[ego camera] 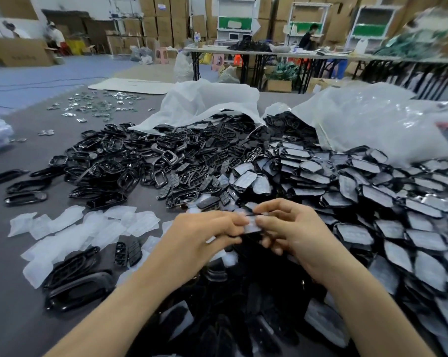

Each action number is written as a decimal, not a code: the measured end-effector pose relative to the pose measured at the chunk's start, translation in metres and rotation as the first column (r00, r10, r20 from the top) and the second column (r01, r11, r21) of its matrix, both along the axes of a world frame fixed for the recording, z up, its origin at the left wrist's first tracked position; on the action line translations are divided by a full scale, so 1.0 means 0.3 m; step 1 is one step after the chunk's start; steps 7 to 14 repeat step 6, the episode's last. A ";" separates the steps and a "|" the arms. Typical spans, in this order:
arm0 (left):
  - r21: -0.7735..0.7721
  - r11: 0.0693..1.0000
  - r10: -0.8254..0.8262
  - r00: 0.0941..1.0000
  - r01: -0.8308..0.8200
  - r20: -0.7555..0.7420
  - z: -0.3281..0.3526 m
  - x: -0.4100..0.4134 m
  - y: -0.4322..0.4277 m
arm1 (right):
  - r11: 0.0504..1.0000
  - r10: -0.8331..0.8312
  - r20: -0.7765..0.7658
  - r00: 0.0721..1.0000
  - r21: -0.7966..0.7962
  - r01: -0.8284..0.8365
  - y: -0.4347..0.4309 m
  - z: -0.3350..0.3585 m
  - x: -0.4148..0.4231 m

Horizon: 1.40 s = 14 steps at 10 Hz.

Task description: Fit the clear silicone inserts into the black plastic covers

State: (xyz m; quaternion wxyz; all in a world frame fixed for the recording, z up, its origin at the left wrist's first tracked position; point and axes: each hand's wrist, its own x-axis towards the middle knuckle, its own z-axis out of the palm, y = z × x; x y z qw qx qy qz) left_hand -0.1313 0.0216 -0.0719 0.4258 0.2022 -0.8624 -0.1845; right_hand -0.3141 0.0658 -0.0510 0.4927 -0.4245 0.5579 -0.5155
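Note:
My left hand (204,237) and my right hand (292,230) meet at the middle of the table. Between their fingertips they pinch one black plastic cover with a clear silicone insert (252,225) lying on it. Whether the insert is fully seated is hidden by my fingers. Loose clear silicone inserts (89,228) lie spread at the left. Empty black covers (186,173) are heaped behind my hands. Covers with inserts fitted (372,202) lie overlapping at the right.
Two white plastic bags (372,119) spill black parts at the back of the grey table. Long black frames (24,186) lie at the left, and more (76,287) near my left forearm. Small shiny pieces (96,104) are scattered far left. People work at distant tables.

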 end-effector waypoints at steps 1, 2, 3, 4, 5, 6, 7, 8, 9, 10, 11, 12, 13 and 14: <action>-0.120 0.993 -0.008 0.990 0.025 0.140 0.007 -0.008 0.015 | 0.999 -0.027 -0.161 0.987 -0.039 0.021 0.007 0.021 -0.013; -0.123 0.991 -0.031 0.981 0.056 0.192 0.005 -0.016 0.033 | 0.991 -0.123 -0.207 0.971 -0.071 0.110 0.030 0.041 -0.060; -0.102 0.994 -0.007 0.988 0.023 0.155 0.018 -0.017 0.049 | 0.947 -0.318 -0.217 0.923 -0.110 0.301 0.088 0.068 -0.175; -0.022 0.999 -0.029 0.994 0.031 0.106 0.027 -0.018 0.077 | 0.831 -0.555 -0.275 0.785 -0.163 0.531 0.162 0.101 -0.343; 0.077 0.995 -0.074 0.995 0.069 0.074 0.047 -0.033 0.110 | 0.764 -0.623 -0.396 0.675 -0.125 0.633 0.187 0.099 -0.462; 0.346 0.894 -0.251 0.958 0.284 -0.138 0.119 -0.050 0.206 | 0.754 -0.587 -0.541 0.603 -0.093 0.650 0.189 0.108 -0.473; 0.346 0.894 -0.251 0.958 0.284 -0.138 0.119 -0.050 0.206 | 0.754 -0.587 -0.541 0.603 -0.093 0.650 0.189 0.108 -0.473; 0.346 0.894 -0.251 0.958 0.284 -0.138 0.119 -0.050 0.206 | 0.754 -0.587 -0.541 0.603 -0.093 0.650 0.189 0.108 -0.473; 0.346 0.894 -0.251 0.958 0.284 -0.138 0.119 -0.050 0.206 | 0.754 -0.587 -0.541 0.603 -0.093 0.650 0.189 0.108 -0.473; 0.346 0.894 -0.251 0.958 0.284 -0.138 0.119 -0.050 0.206 | 0.754 -0.587 -0.541 0.603 -0.093 0.650 0.189 0.108 -0.473; 0.346 0.894 -0.251 0.958 0.284 -0.138 0.119 -0.050 0.206 | 0.754 -0.587 -0.541 0.603 -0.093 0.650 0.189 0.108 -0.473; 0.346 0.894 -0.251 0.958 0.284 -0.138 0.119 -0.050 0.206 | 0.754 -0.587 -0.541 0.603 -0.093 0.650 0.189 0.108 -0.473; 0.346 0.894 -0.251 0.958 0.284 -0.138 0.119 -0.050 0.206 | 0.754 -0.587 -0.541 0.603 -0.093 0.650 0.189 0.108 -0.473; 0.346 0.894 -0.251 0.958 0.284 -0.138 0.119 -0.050 0.206 | 0.754 -0.587 -0.541 0.603 -0.093 0.650 0.189 0.108 -0.473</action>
